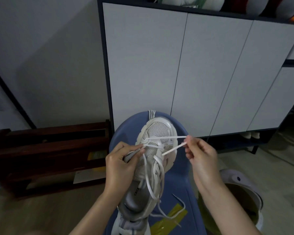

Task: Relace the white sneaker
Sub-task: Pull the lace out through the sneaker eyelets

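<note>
The white sneaker lies on a blue stool, toe pointing away from me. My left hand holds the shoe's left side near the tongue, with its fingers curled at the eyelets. My right hand pinches the white lace to the right of the toe. One strand runs taut from the left eyelets to those fingers, and a stiff lace end sticks out below them. Loose lace loops hang over the shoe's opening and trail onto the stool.
A white cabinet with dark framing stands right behind the stool. A dark wooden rack sits on the floor at left. A round bin with a pale lid is at lower right. Yellow tape is stuck on the stool.
</note>
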